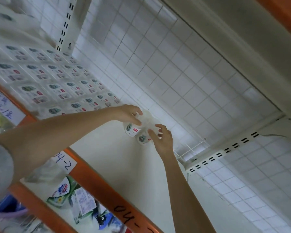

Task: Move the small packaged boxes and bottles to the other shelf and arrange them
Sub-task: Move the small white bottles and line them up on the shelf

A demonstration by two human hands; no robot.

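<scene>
Many small bottles (pixel 40 78) are already lined up on the white shelf (pixel 107 157). Two more bottles (pixel 138 132) are pinched beside them by the left hand (pixel 128 113) and right hand (pixel 161 140). How many are left cannot be told.

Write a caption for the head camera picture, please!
Left hand and right hand set two small white plastic bottles on a white shelf.
</scene>
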